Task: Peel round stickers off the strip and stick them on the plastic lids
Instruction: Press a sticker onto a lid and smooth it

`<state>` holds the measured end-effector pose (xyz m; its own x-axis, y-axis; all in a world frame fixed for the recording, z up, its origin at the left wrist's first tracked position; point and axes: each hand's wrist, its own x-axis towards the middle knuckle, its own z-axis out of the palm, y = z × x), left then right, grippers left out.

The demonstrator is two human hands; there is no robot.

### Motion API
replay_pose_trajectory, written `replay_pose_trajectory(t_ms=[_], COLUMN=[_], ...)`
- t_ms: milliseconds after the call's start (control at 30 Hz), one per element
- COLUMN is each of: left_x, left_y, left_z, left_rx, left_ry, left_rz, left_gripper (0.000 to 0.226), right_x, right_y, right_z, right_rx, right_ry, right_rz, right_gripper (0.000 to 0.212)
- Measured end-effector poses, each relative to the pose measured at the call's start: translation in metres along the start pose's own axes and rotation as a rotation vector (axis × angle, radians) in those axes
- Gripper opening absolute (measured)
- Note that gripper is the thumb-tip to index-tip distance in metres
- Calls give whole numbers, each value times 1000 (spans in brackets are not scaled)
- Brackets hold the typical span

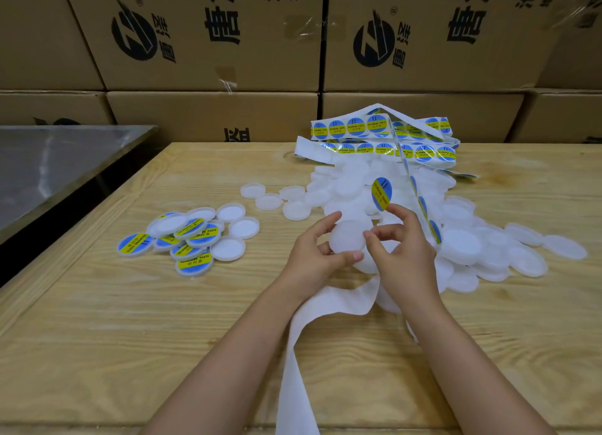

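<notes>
Left hand (312,255) grips plain lid (347,239) by rim, flat top facing up toward the person. Right hand (404,249) pinches peeled sticker (381,194) by lower edge. Sticker stands near upright, just above and right of lid, not touching it. Coming move likely: tip sticker flat, centre it, press down.

Strip (384,148) runs from far heap down past right hand; bare backing (299,353) trails toward the person.

No open containers, only closed boxes (208,37) behind. Labelled lids (192,239) piled left on counter (130,320), plain lids (462,242) heaped right.
</notes>
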<state>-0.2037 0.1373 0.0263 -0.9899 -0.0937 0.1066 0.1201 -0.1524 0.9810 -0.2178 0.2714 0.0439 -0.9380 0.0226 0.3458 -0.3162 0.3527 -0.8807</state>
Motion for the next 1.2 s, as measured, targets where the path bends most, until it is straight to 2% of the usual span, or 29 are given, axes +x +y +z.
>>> replay_pose_trajectory(t_ms=[133,300,367,567,667,733,867,1033,1200], left_x=[4,2,1,-1,-1,-1,-1,-2,-2], left_y=[0,0,2,7,7,8,8,9,6], left_z=[-1,-1,-1,-5,-4,-3,-4,-5,-4], left_rx=[-125,-217,-269,-404,-429,-442,-454,-509,-534], left_ry=[23,-72,-59,-94,-52,-32,-9,-9,-22], left_rz=[-79,-96,-119,-243,-251,-242,-234,-248,-237], left_gripper=[43,26,22,13,9,11,14,17,15], right_x=[1,2,2,3,4,4,6,8,10], right_y=[2,1,2,5,7,6,2,5,10], right_z=[-1,1,2,4,3,3,0,0,4], right_rx=[34,109,109,44,57,101,279,315,314], right_ry=[42,18,6,-8,4,20,102,32,34], right_rz=[-33,-24,-27,-59,-62,-68,-62,0,50], right_gripper=[39,37,41,52,53,46,11,16,23])
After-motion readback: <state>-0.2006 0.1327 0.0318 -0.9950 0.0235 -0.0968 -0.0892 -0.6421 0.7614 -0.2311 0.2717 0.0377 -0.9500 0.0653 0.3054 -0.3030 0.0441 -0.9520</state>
